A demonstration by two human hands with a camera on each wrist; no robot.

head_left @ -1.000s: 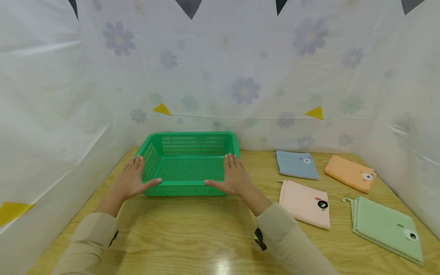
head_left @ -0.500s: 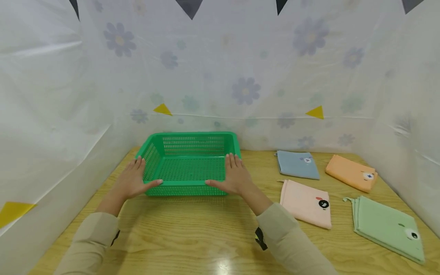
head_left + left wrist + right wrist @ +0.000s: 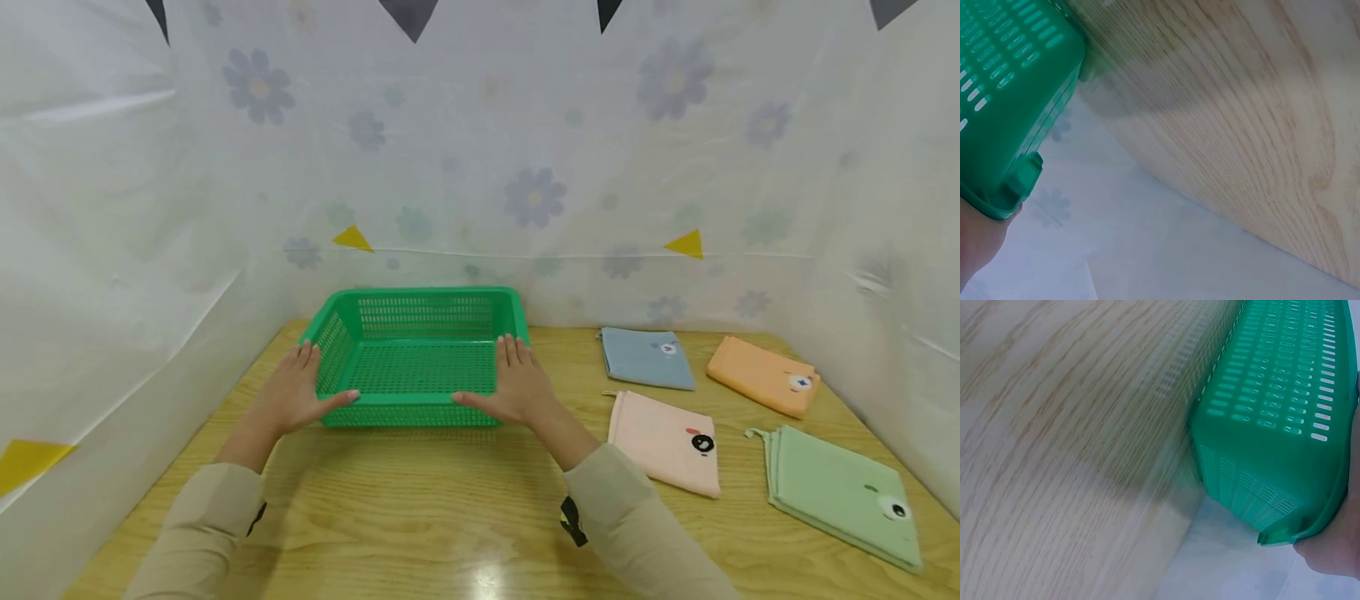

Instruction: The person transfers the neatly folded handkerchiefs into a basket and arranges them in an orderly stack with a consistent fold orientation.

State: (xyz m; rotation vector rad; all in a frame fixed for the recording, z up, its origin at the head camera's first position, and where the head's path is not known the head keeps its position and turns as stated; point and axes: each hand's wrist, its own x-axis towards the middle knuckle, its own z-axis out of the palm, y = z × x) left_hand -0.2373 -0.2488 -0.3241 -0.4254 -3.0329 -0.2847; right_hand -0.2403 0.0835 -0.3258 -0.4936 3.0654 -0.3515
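A green plastic basket (image 3: pixel 408 413) with slotted walls stands on the wooden table toward the back, its inside bare. My left hand (image 3: pixel 291 398) lies at its front left corner, fingers straight along the side rim and thumb over the front rim. Mirroring it, my right hand (image 3: pixel 519 390) rests at the front right corner, thumb also on the front rim. The left wrist view shows the basket's corner (image 3: pixel 1016 119) with part of the hand (image 3: pixel 979 240) at the rim. In the right wrist view the other hand (image 3: pixel 1335 547) touches the rim, its fingers mostly hidden.
To the right lie folded cloths: a blue one (image 3: pixel 645 360), an orange one (image 3: pixel 757 375), a pink one (image 3: pixel 660 437) and a green one (image 3: pixel 832 492). White flowered sheeting (image 3: pixel 450 167) closes off the table (image 3: pixel 397 517) at the back and both sides.
The basket has slid slightly to the right along the table, with both hands moving along at its corners. The cloths have stayed in place.
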